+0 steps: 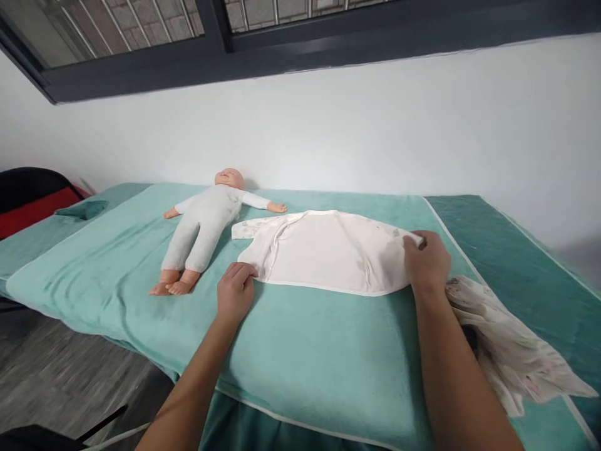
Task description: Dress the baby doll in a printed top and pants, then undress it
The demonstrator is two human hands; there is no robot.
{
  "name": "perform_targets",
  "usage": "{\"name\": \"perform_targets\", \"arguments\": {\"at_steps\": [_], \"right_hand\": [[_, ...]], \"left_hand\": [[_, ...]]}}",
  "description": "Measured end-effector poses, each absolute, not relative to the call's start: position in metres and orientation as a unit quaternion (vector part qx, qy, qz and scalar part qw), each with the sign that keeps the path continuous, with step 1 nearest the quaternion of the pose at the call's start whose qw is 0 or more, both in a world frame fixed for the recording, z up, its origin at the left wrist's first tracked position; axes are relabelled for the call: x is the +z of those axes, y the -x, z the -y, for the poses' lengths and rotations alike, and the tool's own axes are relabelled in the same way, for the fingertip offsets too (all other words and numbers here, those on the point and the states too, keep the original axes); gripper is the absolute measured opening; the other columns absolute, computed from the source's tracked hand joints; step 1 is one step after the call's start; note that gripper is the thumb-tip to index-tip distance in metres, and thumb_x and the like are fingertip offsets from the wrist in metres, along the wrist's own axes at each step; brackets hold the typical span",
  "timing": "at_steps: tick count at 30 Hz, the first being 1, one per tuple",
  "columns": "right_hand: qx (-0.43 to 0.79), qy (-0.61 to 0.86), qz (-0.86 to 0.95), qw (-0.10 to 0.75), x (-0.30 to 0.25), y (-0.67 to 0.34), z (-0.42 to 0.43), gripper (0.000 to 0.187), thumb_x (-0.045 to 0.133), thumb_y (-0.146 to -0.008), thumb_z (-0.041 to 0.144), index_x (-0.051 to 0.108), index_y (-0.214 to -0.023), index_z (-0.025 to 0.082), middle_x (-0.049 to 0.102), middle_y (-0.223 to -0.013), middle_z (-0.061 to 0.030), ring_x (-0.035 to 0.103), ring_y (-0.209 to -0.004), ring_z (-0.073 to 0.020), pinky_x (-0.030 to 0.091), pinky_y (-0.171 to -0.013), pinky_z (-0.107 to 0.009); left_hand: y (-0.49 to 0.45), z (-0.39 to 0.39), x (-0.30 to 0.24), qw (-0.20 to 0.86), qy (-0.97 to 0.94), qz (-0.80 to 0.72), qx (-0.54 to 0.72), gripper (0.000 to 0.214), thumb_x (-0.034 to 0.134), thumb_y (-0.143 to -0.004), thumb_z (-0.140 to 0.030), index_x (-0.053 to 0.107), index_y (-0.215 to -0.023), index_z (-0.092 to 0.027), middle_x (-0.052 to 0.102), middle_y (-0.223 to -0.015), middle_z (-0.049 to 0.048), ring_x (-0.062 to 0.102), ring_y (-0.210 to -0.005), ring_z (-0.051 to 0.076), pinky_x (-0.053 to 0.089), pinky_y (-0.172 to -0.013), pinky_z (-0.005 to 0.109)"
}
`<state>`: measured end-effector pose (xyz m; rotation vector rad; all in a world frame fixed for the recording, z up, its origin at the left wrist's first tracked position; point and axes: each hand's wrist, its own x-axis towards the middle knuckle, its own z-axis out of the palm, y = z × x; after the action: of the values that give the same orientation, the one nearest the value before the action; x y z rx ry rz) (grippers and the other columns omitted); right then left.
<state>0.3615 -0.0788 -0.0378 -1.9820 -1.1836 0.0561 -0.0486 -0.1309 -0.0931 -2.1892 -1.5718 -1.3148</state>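
A white baby garment (323, 250) lies spread flat on the teal towel (300, 351). My left hand (235, 289) has its fingers curled at the garment's lower left corner and touches its edge. At the garment's right end, my right hand (426, 262) pinches the cloth with closed fingers. To the left of the garment, a baby doll (201, 228) in a pale grey suit lies on its back with arms out.
A second crumpled patterned cloth (507, 341) lies by my right forearm at the bed's right side. A darker teal cover (511, 250) is under the towel. A white wall and a dark window frame stand behind. A black and red object (32, 200) sits far left.
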Motion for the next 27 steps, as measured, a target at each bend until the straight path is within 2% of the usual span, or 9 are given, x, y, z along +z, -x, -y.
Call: {"name": "perform_targets", "arguments": {"at_steps": [2,5,9,13,16,24,27], "right_hand": [[-0.058,0.749,0.44,0.492,-0.04,-0.371,0.075,0.035,0.048,-0.087,0.027,0.065,-0.116,0.015,0.069,-0.107,-0.0148,0.064,-0.097,-0.0283,0.048,-0.094,-0.044],[-0.116,0.712,0.438,0.536,-0.046,-0.38,0.07,0.037,0.047,-0.085,0.021,0.061,-0.118,0.012,0.064,-0.12,-0.0201,0.062,-0.108,-0.0298,0.044,-0.103,-0.047],[-0.067,0.729,0.467,0.495,-0.058,-0.381,0.064,0.044,0.056,-0.079,0.024,0.06,-0.121,0.011,0.063,-0.121,-0.0203,0.06,-0.114,-0.0333,0.045,-0.104,-0.052],[-0.024,0.745,0.509,0.429,-0.069,-0.375,0.06,0.044,0.055,-0.079,0.025,0.063,-0.12,0.01,0.064,-0.122,-0.0209,0.057,-0.119,-0.0332,0.043,-0.107,-0.051],[0.005,0.768,0.516,0.38,-0.073,-0.376,0.058,0.041,0.055,-0.081,0.027,0.065,-0.118,0.013,0.066,-0.118,-0.0186,0.058,-0.115,-0.0324,0.043,-0.105,-0.05],[-0.021,0.831,0.443,0.337,-0.069,-0.385,0.061,0.047,0.058,-0.082,0.03,0.066,-0.124,0.008,0.066,-0.112,-0.0222,0.057,-0.117,-0.0359,0.041,-0.104,-0.05],[-0.006,0.841,0.431,0.328,-0.066,-0.383,0.061,0.044,0.056,-0.084,0.029,0.069,-0.122,0.011,0.067,-0.107,-0.0202,0.06,-0.111,-0.0348,0.044,-0.101,-0.049]], "left_hand": [[0.049,0.131,-0.093,0.069,0.725,0.525,-0.44,0.027,0.045,-0.083,0.001,0.061,-0.075,-0.02,0.069,-0.081,0.003,0.063,-0.085,0.02,0.048,-0.073,0.032],[0.049,0.13,-0.093,0.067,0.722,0.525,-0.445,0.027,0.046,-0.084,0.0,0.061,-0.075,-0.021,0.07,-0.081,0.0033,0.063,-0.086,0.02,0.049,-0.074,0.032],[0.049,0.13,-0.093,0.062,0.72,0.527,-0.447,0.027,0.045,-0.084,-0.001,0.062,-0.075,-0.021,0.07,-0.081,0.0034,0.064,-0.086,0.02,0.049,-0.074,0.032],[0.048,0.131,-0.092,0.058,0.715,0.534,-0.447,0.027,0.045,-0.083,-0.001,0.062,-0.075,-0.02,0.07,-0.082,0.0035,0.064,-0.086,0.02,0.05,-0.076,0.033],[0.047,0.131,-0.091,0.051,0.71,0.54,-0.449,0.027,0.044,-0.083,-0.002,0.063,-0.075,-0.021,0.071,-0.082,0.0035,0.064,-0.086,0.02,0.05,-0.076,0.033],[0.048,0.131,-0.093,0.037,0.702,0.549,-0.451,0.027,0.045,-0.082,-0.003,0.064,-0.074,-0.021,0.072,-0.083,0.0031,0.065,-0.087,0.02,0.051,-0.078,0.033],[0.048,0.131,-0.094,0.034,0.702,0.548,-0.454,0.027,0.045,-0.082,-0.003,0.064,-0.075,-0.021,0.071,-0.083,0.0032,0.066,-0.087,0.02,0.051,-0.078,0.033]]}}
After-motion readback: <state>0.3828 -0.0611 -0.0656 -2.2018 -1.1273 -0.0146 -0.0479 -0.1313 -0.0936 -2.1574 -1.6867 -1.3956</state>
